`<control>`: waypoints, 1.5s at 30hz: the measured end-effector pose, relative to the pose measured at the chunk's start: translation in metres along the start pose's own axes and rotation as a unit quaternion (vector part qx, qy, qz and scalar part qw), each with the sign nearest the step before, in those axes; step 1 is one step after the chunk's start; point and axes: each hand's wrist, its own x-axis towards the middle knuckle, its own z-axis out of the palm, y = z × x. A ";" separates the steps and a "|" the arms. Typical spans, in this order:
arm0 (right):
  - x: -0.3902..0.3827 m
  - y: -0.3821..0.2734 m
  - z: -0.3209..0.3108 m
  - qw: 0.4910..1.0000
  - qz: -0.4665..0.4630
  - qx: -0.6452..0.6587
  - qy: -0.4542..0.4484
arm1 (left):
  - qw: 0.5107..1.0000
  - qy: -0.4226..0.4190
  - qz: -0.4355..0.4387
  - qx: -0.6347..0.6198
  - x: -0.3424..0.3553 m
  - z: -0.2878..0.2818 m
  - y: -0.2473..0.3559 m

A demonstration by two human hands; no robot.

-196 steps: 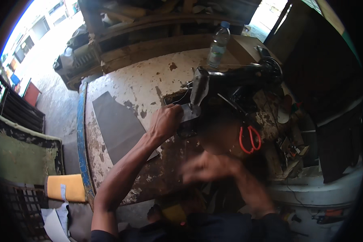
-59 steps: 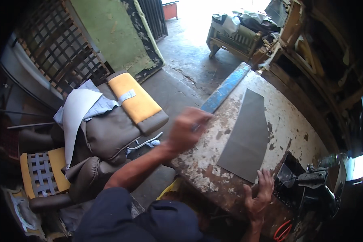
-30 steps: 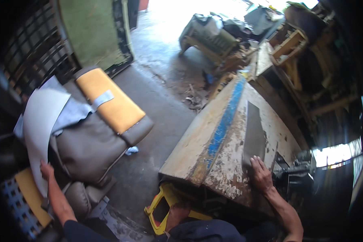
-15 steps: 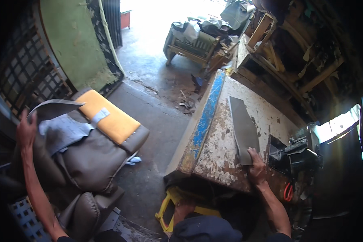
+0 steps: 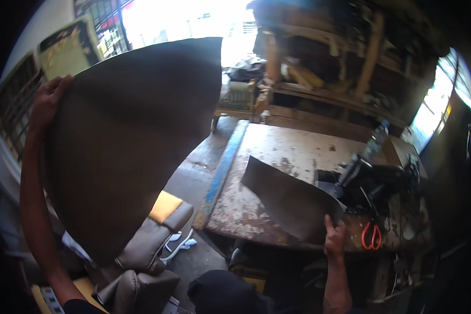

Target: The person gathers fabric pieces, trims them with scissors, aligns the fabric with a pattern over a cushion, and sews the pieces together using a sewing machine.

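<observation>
My left hand is closed on the edge of a large dark brown leather-like sheet, which hangs raised on the left and covers much of the floor and chair behind it. A smaller piece of the same brown material lies over the worn table. My right hand pinches its near right corner, thumb on top. Just right of that hand is a pair of scissors with red-orange handles. A black sewing machine sits in the tabletop beyond the piece.
The table has peeling white paint and a blue edge strip. Near the machine stands a clear plastic bottle. Brown upholstered cushions and a yellow foam block are at the lower left. Wooden shelving lines the back.
My left hand has lifted the large sheet from the cushions and now spreads it upright. The right hand's piece has swung round toward the machine. The view has tilted up and turned right.
</observation>
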 end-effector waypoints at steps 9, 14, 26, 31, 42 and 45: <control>-0.089 -0.097 -0.218 0.955 -0.171 -0.141 0.197 | 0.860 -0.038 -0.103 -0.498 0.068 0.147 -0.068; -0.104 -0.183 -0.319 0.815 -0.208 -0.311 0.443 | 0.616 -0.285 0.033 -0.734 -0.030 0.332 -0.103; -0.113 -0.042 -0.434 0.619 0.227 -0.732 0.173 | 0.683 -0.399 -0.459 -0.404 -0.327 0.402 0.183; -0.114 -0.069 -0.392 0.726 0.208 -0.641 0.141 | 0.918 -0.388 0.065 -0.050 -0.266 0.384 0.187; -0.082 -0.205 -0.373 0.662 0.106 -0.661 0.337 | 0.904 -0.414 0.100 0.019 -0.239 0.450 0.131; -0.069 -0.221 -0.287 0.782 -0.046 -0.532 0.322 | 0.902 -0.424 0.052 0.055 -0.260 0.403 0.135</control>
